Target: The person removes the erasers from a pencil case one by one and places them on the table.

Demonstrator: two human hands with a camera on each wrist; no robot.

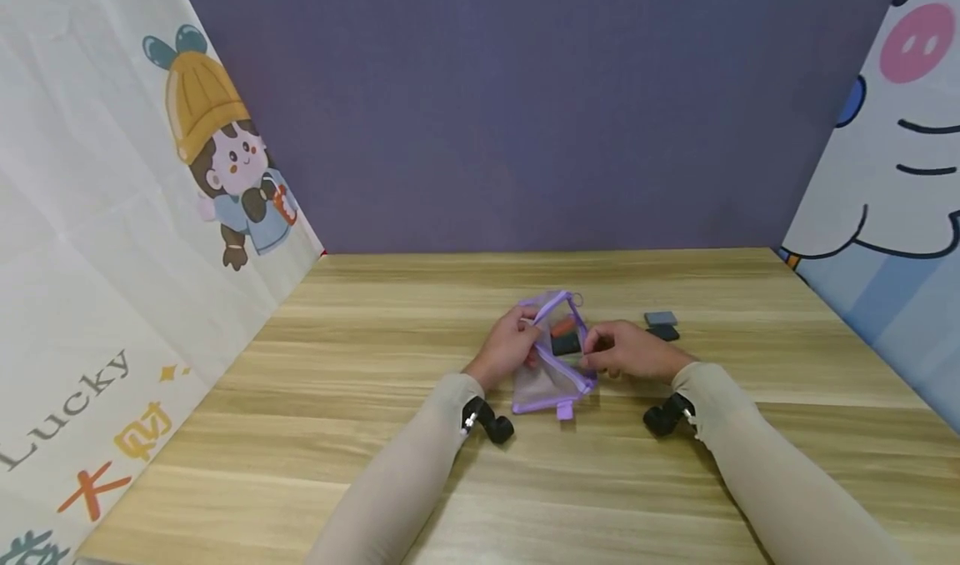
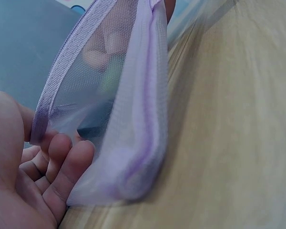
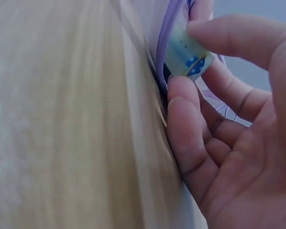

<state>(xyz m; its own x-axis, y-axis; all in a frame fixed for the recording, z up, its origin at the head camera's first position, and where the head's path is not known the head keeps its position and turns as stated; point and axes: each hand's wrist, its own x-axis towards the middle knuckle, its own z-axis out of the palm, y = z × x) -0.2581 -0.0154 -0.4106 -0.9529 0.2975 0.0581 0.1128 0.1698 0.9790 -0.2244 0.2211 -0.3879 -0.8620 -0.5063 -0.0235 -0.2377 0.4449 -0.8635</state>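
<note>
Counter: light wood, streaked grain
Back panel: plain, purple-grey, stands behind counter
Left sheet: white; cartoon figure wears yellow hat; "Lucky" lettering lower down
Right sheet: white and blue; shows large pink snout

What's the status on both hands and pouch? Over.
Left hand gripping mesh pouch by its edge. Right hand pinching small greenish item at opening. Nothing seen blocking; gray piece, black piece clear of pouch.

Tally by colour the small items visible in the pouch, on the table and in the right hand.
Black: 2, black block in pouch, black piece on table
Grey: 1, grey piece on table
Orange: 1, orange piece in pouch
Green: 1, green piece in right hand
Total: 5
</note>
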